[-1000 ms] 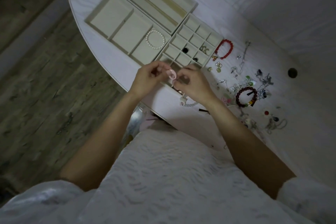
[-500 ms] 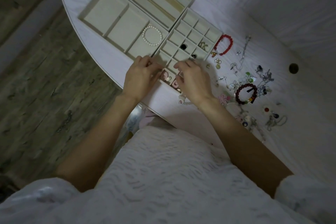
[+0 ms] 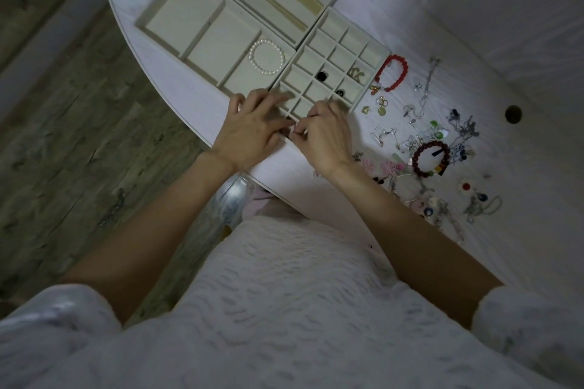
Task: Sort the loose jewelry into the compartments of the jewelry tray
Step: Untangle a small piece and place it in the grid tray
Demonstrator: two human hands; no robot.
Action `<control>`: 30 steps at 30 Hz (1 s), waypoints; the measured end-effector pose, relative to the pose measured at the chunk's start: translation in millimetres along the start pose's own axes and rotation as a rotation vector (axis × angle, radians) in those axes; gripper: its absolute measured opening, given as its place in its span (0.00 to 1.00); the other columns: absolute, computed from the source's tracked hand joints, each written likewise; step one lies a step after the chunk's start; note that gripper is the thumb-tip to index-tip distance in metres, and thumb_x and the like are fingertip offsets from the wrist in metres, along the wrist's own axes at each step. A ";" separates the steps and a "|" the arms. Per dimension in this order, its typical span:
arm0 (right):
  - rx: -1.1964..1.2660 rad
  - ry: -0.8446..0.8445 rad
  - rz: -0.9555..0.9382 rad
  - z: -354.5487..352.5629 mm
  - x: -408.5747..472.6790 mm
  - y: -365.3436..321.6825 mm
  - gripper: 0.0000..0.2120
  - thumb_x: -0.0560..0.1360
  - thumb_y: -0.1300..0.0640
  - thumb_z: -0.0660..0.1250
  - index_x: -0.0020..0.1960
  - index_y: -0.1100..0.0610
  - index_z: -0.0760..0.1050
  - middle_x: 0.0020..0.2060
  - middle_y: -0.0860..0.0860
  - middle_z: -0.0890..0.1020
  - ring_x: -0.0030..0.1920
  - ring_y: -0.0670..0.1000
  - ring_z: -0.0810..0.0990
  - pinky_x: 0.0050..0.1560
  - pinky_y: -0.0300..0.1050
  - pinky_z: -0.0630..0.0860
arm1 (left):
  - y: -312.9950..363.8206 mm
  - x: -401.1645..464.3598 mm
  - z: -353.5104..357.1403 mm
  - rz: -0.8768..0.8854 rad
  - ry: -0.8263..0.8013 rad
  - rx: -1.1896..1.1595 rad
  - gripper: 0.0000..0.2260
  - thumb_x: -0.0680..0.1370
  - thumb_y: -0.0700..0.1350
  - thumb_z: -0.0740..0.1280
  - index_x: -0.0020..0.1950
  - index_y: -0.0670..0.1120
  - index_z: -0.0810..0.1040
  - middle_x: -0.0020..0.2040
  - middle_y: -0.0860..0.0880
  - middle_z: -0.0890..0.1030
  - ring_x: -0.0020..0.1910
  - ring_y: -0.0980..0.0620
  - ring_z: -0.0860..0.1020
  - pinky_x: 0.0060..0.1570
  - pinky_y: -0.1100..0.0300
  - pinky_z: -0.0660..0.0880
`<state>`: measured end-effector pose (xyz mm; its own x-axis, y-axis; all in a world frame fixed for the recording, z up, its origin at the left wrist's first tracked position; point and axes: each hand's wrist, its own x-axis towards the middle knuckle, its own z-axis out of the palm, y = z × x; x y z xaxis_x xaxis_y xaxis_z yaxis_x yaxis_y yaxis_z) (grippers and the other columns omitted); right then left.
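- My L hand (image 3: 252, 133) lies flat, fingers straight, on jewelry tray (image 3: 376, 52) near corner.
- R hand (image 3: 327, 133) fingers curled, pinching sth tiny; can't tell what.

Both hands, the left hand (image 3: 252, 133) and right hand (image 3: 327, 133), are lower now, down from mid-air onto the tray's (image 3: 376, 52) near corner, fingertips together.
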<state>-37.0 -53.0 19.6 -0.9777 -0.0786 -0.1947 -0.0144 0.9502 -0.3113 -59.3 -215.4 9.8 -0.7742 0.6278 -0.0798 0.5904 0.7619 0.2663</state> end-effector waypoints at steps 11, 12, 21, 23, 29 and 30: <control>0.204 0.028 -0.067 -19.9 -21.4 15.8 0.09 0.76 0.57 0.66 0.51 0.59 0.82 0.49 0.55 0.77 0.53 0.55 0.72 0.54 0.46 0.71 | 16.7 -5.3 0.4 -0.072 0.125 -0.162 0.16 0.73 0.50 0.57 0.52 0.49 0.82 0.58 0.49 0.78 0.58 0.45 0.70 0.50 0.55 0.58; 0.250 0.043 -0.069 -26.3 -29.4 24.0 0.09 0.76 0.58 0.66 0.52 0.59 0.82 0.49 0.55 0.77 0.52 0.54 0.73 0.51 0.43 0.71 | 23.6 -6.8 0.9 -0.077 0.144 -0.164 0.15 0.73 0.50 0.59 0.51 0.48 0.82 0.53 0.48 0.80 0.54 0.44 0.73 0.49 0.55 0.60; 0.287 0.130 0.499 -39.8 -143.0 129.7 0.10 0.73 0.58 0.68 0.54 0.58 0.77 0.44 0.55 0.80 0.42 0.53 0.76 0.40 0.42 0.68 | 69.3 -4.6 20.6 -0.129 0.065 -0.116 0.12 0.71 0.49 0.66 0.51 0.47 0.82 0.45 0.47 0.82 0.47 0.43 0.76 0.44 0.56 0.63; 0.235 0.090 0.630 -29.9 -162.8 143.0 0.12 0.73 0.54 0.69 0.54 0.57 0.74 0.45 0.54 0.78 0.42 0.53 0.74 0.39 0.43 0.66 | 71.0 -4.5 22.8 -0.114 0.075 -0.108 0.13 0.73 0.49 0.62 0.50 0.47 0.83 0.45 0.47 0.82 0.48 0.42 0.76 0.44 0.56 0.63; 0.250 0.090 0.667 -5.1 -182.8 148.3 0.13 0.73 0.59 0.69 0.56 0.59 0.72 0.52 0.57 0.75 0.43 0.53 0.73 0.41 0.43 0.66 | 73.3 -6.2 28.0 -0.154 0.086 -0.117 0.11 0.74 0.47 0.65 0.53 0.48 0.82 0.48 0.47 0.82 0.50 0.42 0.75 0.44 0.54 0.64; 0.256 0.133 0.652 -2.8 -181.7 148.5 0.12 0.73 0.60 0.68 0.56 0.60 0.73 0.52 0.58 0.75 0.44 0.54 0.75 0.42 0.44 0.67 | 74.5 -6.0 27.8 -0.161 0.085 -0.120 0.10 0.74 0.47 0.66 0.53 0.48 0.82 0.49 0.47 0.82 0.50 0.42 0.75 0.44 0.53 0.65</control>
<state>138.0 103.2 11.3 -0.7879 0.5345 -0.3058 0.6158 0.6893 -0.3816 -4.3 -157.9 3.4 -0.8756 0.4805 -0.0506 0.4305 0.8235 0.3696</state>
